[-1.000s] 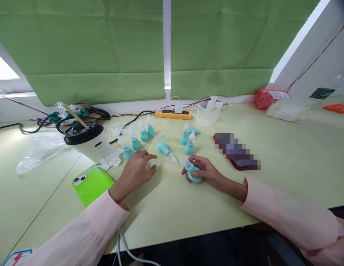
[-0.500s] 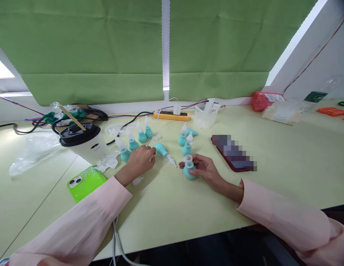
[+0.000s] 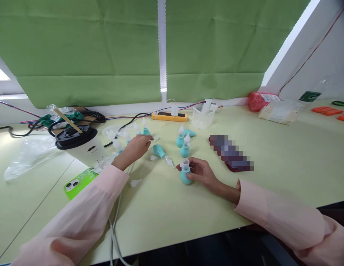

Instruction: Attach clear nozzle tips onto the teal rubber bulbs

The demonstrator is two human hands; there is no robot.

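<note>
Left hand (image 3: 135,146) has moved up-frame from the table centre, fingers loosely curled by the standing teal rubber bulbs (image 3: 145,130), while right hand (image 3: 201,173) stays clasped around the upright teal bulb with clear cap (image 3: 185,172).

Two bare hands, left hand (image 3: 134,147) and right hand (image 3: 202,173), no rings, watch or gloves visible. Long pale pink sleeves on both arms: left sleeve (image 3: 77,221) loose and softly creased, ending in a plain cuff at the wrist; right sleeve (image 3: 283,218) of the same fabric, likewise folded in soft wrinkles, with a plain cuff edge at the wrist. No buttons, prints or markings visible on either sleeve.
</note>
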